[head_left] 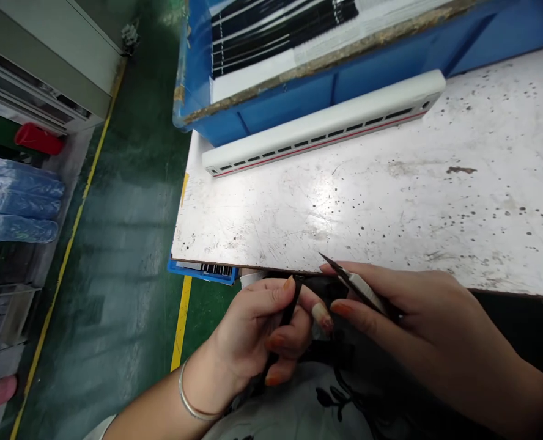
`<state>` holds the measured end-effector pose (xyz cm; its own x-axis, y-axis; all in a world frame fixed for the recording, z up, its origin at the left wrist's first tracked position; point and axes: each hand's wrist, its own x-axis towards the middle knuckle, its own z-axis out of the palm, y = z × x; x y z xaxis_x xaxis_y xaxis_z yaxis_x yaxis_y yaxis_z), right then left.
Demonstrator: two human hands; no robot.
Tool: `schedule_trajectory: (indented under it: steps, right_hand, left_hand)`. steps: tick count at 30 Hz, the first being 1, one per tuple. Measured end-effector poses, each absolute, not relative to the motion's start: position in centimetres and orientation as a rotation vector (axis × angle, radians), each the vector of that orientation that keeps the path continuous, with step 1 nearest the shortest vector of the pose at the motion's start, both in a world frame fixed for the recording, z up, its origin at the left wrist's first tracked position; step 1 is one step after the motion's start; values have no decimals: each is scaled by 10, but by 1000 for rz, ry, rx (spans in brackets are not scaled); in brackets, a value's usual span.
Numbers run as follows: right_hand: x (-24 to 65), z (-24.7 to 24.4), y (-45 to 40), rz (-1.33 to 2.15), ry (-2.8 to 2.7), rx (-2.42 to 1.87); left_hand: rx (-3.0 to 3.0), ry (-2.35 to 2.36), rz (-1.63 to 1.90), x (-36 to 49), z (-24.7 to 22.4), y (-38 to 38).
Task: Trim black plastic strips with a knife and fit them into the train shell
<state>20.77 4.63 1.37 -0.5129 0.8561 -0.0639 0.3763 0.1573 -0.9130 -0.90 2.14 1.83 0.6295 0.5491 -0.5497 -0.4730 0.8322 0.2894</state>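
My left hand [271,324] is closed around a thin black strip [290,308], held low in front of the table edge. Part of the strip is hidden behind the fingers. Between thumb and fingers, my right hand [418,324] grips a craft knife [361,287] with a pale wrapped handle. Its dark pointed blade angles up and left, over the table's front edge, apart from the strip. Farther back on the white table [372,201] lies a model train car [326,125], white with dark windows and a red stripe, alongside a blue bin.
Dark strip-like parts and white sheets fill the blue bin [257,122] at the back. A smaller blue tray [207,272] sits below the table's left corner. To the left are green floor [125,244], yellow lines, wrapped bottles [19,201] and a red object [38,139].
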Motion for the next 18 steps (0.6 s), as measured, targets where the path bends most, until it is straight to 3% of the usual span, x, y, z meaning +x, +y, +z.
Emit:
schedule_trajectory:
  steps: [11,18]
  right_hand:
    - [193,21,28,1536,-1757,-835]
    - [197,27,23,1421,-1816,-857]
  left_hand:
    - [208,568,709,-7,23,2]
    - [439,658,761,-13,36,5]
